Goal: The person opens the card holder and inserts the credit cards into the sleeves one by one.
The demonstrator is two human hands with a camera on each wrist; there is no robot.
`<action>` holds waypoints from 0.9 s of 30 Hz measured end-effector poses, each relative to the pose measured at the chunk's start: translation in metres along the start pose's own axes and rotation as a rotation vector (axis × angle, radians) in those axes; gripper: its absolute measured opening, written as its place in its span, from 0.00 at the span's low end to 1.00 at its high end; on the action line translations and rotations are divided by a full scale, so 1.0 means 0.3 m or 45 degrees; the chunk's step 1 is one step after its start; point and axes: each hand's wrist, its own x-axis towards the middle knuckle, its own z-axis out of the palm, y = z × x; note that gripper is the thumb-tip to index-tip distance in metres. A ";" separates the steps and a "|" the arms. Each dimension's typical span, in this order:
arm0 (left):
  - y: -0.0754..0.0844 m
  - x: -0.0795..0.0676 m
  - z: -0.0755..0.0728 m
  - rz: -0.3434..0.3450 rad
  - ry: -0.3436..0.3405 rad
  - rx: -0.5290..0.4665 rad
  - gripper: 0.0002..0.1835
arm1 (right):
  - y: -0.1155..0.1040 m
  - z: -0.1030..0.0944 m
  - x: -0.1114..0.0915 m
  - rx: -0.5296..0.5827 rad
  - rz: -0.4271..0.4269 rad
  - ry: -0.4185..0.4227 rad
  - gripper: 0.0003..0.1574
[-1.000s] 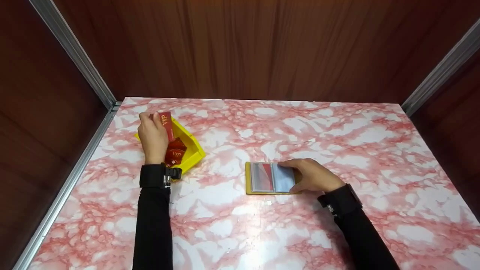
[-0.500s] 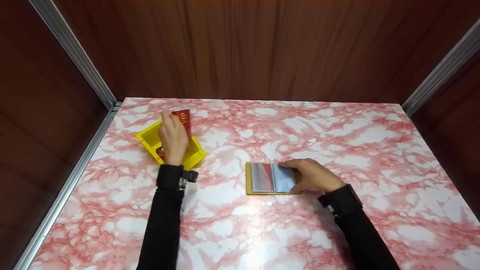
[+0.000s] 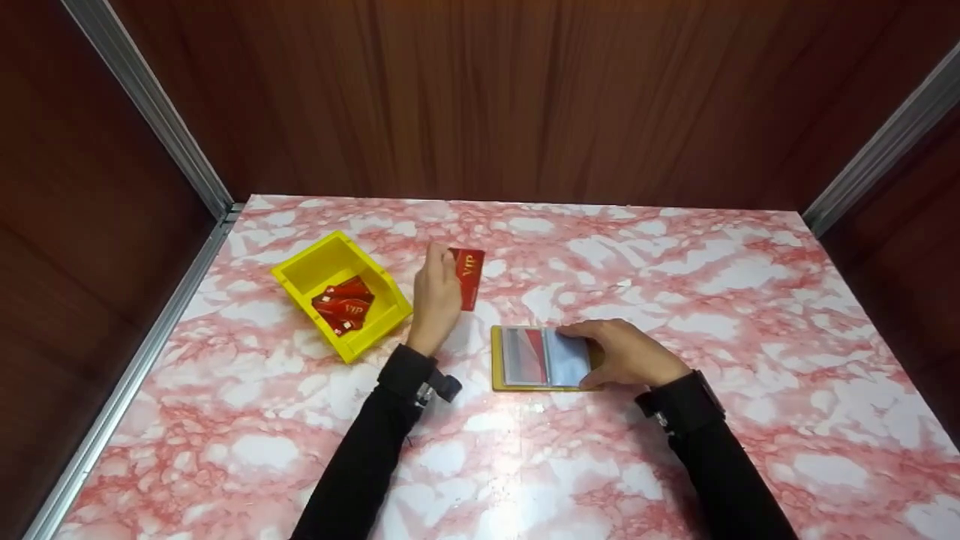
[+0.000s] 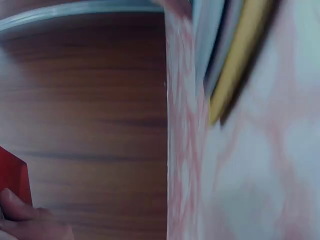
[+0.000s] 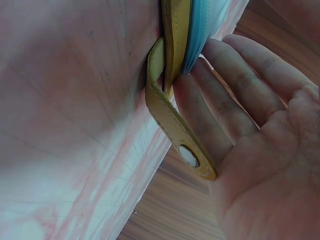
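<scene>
My left hand [image 3: 439, 295] pinches a red card [image 3: 469, 277] with gold "VIP" lettering, held up between the yellow bin and the card holder. In the left wrist view the fingertips [image 4: 20, 212] lie against the red card. An unfolded yellow card holder [image 3: 496, 358] with clear sleeves lies on the table, a red piece showing in its left sleeve. My right hand [image 3: 628, 351] rests at the holder's right side, thumb near its lower edge and forefinger near its upper edge. In the right wrist view its extended fingers touch the sleeve edges, beside a snap strap [image 5: 175, 131].
A yellow bin [image 3: 381, 331] stands turned at an angle on the left, several red VIP cards [image 3: 349, 307] lying in it. The marbled pink-and-white table [image 3: 712, 270] is bounded by brown wood-grain panels [image 3: 480, 97] at the back and sides.
My left hand has lifted the red card out from over the yellow bin and carried it right, toward the card holder. The right hand and card holder have stayed in place.
</scene>
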 end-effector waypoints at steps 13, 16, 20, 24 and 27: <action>0.028 -0.084 0.109 0.005 -0.286 -0.133 0.07 | 0.000 -0.003 0.005 -0.008 -0.015 -0.007 0.51; 0.026 -0.095 0.131 -0.004 -0.325 -0.121 0.07 | 0.001 -0.004 0.007 -0.005 -0.018 -0.010 0.51; 0.025 -0.109 0.150 -0.035 -0.378 -0.096 0.08 | 0.004 -0.004 0.010 0.004 -0.037 -0.007 0.52; 0.023 -0.119 0.159 -0.071 -0.424 -0.142 0.08 | 0.007 -0.003 0.014 0.014 -0.049 -0.005 0.52; 0.023 -0.128 0.166 -0.092 -0.444 -0.174 0.08 | 0.006 -0.002 0.015 0.020 -0.060 0.000 0.53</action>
